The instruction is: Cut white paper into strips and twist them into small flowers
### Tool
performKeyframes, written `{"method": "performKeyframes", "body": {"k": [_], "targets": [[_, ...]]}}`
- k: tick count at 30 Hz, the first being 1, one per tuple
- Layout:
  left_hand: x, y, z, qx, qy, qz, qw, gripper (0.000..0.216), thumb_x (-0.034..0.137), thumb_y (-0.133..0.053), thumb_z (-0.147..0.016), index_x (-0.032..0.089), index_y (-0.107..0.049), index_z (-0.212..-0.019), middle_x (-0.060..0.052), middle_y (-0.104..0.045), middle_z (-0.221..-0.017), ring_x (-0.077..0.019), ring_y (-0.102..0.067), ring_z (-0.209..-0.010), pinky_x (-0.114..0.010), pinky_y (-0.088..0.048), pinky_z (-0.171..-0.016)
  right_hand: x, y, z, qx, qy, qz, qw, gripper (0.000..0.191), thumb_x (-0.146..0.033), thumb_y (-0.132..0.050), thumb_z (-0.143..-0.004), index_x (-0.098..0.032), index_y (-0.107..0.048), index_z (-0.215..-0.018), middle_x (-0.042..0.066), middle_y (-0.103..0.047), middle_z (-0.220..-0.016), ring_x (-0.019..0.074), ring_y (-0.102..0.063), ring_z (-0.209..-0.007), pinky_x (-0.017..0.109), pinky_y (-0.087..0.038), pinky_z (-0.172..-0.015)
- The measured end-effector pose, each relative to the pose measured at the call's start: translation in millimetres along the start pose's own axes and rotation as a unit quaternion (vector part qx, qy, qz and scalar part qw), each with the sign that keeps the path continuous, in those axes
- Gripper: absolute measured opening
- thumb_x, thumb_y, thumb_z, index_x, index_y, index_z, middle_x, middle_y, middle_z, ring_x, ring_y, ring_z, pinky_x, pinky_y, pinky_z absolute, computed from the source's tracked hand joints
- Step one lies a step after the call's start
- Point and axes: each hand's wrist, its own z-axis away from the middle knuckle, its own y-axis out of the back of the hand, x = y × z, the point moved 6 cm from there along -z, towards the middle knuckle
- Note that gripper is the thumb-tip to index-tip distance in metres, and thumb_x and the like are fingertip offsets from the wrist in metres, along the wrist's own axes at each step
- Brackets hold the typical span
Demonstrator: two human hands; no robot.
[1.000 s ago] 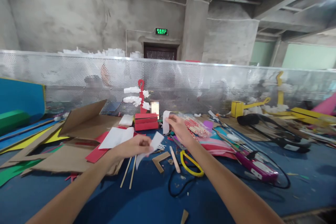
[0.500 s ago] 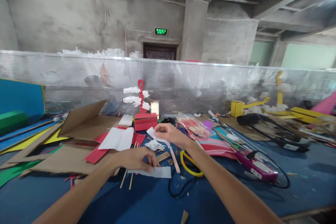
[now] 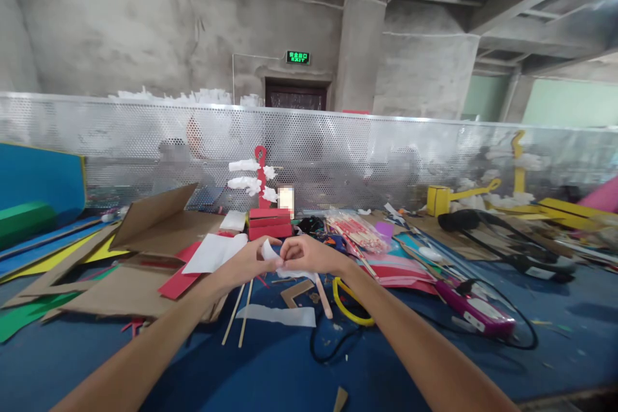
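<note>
My left hand (image 3: 247, 264) and my right hand (image 3: 309, 253) meet above the middle of the table, fingertips nearly touching. Between them is a small white paper strip (image 3: 270, 253), pinched by both and partly hidden by the fingers. A second, longer white strip (image 3: 284, 316) lies flat on the blue table nearer to me. Two thin wooden sticks (image 3: 245, 315) lie beside its left end. Just right of the hands are a craft knife with a pale pink handle (image 3: 324, 299) and yellow-handled scissors (image 3: 355, 315).
Cardboard (image 3: 120, 290) and white paper (image 3: 212, 253) are piled at left. Behind the hands stands a red box (image 3: 270, 224) with an upright red piece. A purple power strip (image 3: 476, 310) with a black cable lies right. A perforated metal screen (image 3: 338, 161) closes off the back.
My left hand has left the long strip on the table and moved up and forward to the small strip. My right hand has shifted slightly toward me, still holding it.
</note>
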Motion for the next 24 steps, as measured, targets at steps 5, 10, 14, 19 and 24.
{"method": "performKeyframes", "body": {"k": [5, 10, 14, 19, 24], "targets": [[-4.8, 11.3, -1.9, 0.041, 0.019, -0.065, 0.997, 0.032, 0.039, -0.064, -0.073, 0.014, -0.063, -0.092, -0.001, -0.059, -0.068, -0.0120, -0.049, -0.057, -0.022, -0.034, -0.053, -2.0, 1.6, 1.2, 0.005, -0.005, 0.001, 1.000, 0.023, -0.030, -0.067, -0.073, -0.015, -0.062, -0.089, 0.004, -0.066, -0.081, 0.0136, -0.060, -0.073, 0.023, -0.046, -0.066], [1.5, 15.3, -0.2, 0.044, 0.026, -0.104, 0.993, 0.028, 0.037, -0.061, -0.074, 0.013, -0.065, -0.088, -0.002, -0.061, -0.072, -0.0123, -0.049, -0.061, -0.023, -0.035, -0.057, -1.8, 2.8, 0.0, 0.012, 0.017, 0.005, 1.000, 0.017, -0.024, -0.065, -0.074, -0.015, -0.059, -0.087, 0.003, -0.064, -0.078, 0.0122, -0.059, -0.070, 0.022, -0.045, -0.065], [-2.2, 16.1, -1.3, 0.038, 0.027, -0.097, 0.994, 0.029, 0.039, -0.061, -0.075, 0.013, -0.064, -0.087, -0.001, -0.059, -0.068, -0.0122, -0.049, -0.059, -0.023, -0.036, -0.057, 3.5, 7.9, -3.0, 0.063, 0.014, 0.015, 0.998, 0.014, -0.024, -0.064, -0.074, -0.015, -0.059, -0.084, 0.002, -0.062, -0.076, 0.0120, -0.058, -0.069, 0.022, -0.045, -0.063], [-9.1, 11.5, -2.2, 0.007, 0.015, -0.076, 0.997, 0.035, 0.044, -0.062, -0.075, 0.013, -0.063, -0.092, -0.003, -0.062, -0.074, -0.0135, -0.053, -0.065, -0.024, -0.039, -0.061, 7.8, 7.1, -3.9, 0.068, -0.001, -0.005, 0.998, 0.018, -0.029, -0.063, -0.076, -0.016, -0.057, -0.087, 0.002, -0.062, -0.075, 0.0127, -0.061, -0.064, 0.023, -0.047, -0.061], [-7.9, 5.0, 0.5, -0.017, 0.008, -0.098, 0.995, 0.034, 0.046, -0.057, -0.080, 0.014, -0.065, -0.088, 0.000, -0.054, -0.064, -0.0107, -0.044, -0.057, -0.022, -0.032, -0.053, 2.7, 2.6, -1.3, 0.047, -0.003, 0.010, 0.999, 0.020, -0.032, -0.063, -0.077, -0.016, -0.055, -0.085, 0.001, -0.060, -0.074, 0.0112, -0.059, -0.058, 0.022, -0.045, -0.057]]}}
